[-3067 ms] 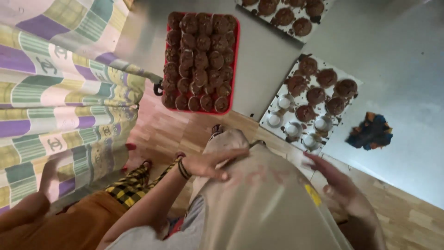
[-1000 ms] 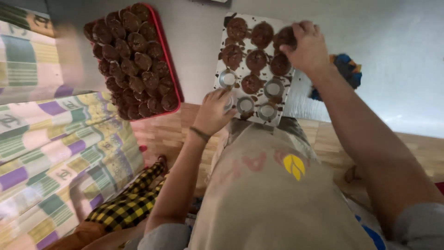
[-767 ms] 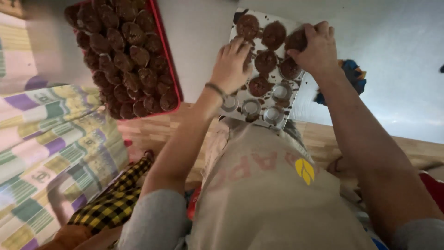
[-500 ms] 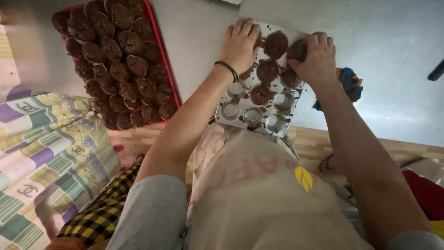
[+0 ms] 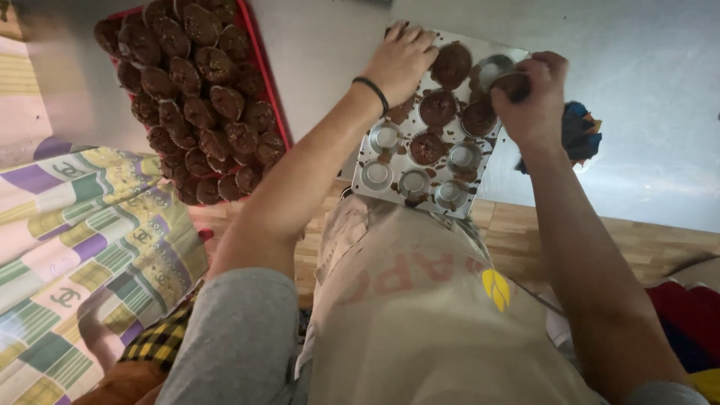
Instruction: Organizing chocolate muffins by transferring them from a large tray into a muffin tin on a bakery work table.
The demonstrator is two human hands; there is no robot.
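Observation:
A metal muffin tin point(image 5: 373, 187) lies on the steel table point(image 5: 652, 67) in front of me. Several of its cups hold dark chocolate muffins point(image 5: 438, 107); the near cups are empty. My left hand point(image 5: 405, 58), with a black band on the wrist, rests on the tin's far left corner, its fingers curled over the edge. My right hand point(image 5: 534, 101) is closed around one muffin point(image 5: 514, 81), lifted just above the far right corner, where a cup point(image 5: 491, 71) shows empty.
A red tray point(image 5: 268, 82) packed with several chocolate muffins point(image 5: 196, 86) sits to the left of the tin. A blue cloth point(image 5: 581, 131) lies behind my right hand. A patterned cloth point(image 5: 75, 247) hangs at the left, and wooden floor point(image 5: 525, 236) shows below the table edge.
My left hand slid from the tin's near side to its far left corner. My right hand pulled a muffin out of the far right cup, leaving that cup empty.

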